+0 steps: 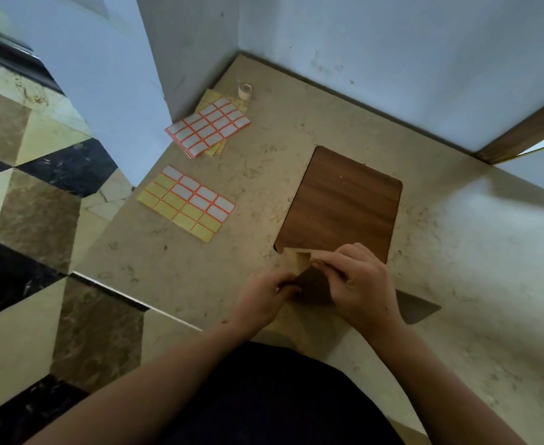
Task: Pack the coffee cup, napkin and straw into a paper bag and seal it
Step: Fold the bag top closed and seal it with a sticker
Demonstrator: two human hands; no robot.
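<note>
Paper bag point(299, 268): upright at the near edge of the counter point(457, 252), just before the wooden board point(341, 200), mouth facing up at me. My left hand point(264, 298) pinches its left wall; my right hand point(360, 284) grips the right rim, both equally near. Cup, napkin and straw: not visible; label sheet point(185, 203) lies well left.

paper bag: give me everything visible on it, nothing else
The paper bag looks like plain tan kraft paper. It stands at the near edge of the wooden board, mouth up. A lighter folded flap shows at its top, a shadowed triangular opening just below. The left hand and right hand pinch its top edges from either side. Its contents and lower body are hidden.
</note>
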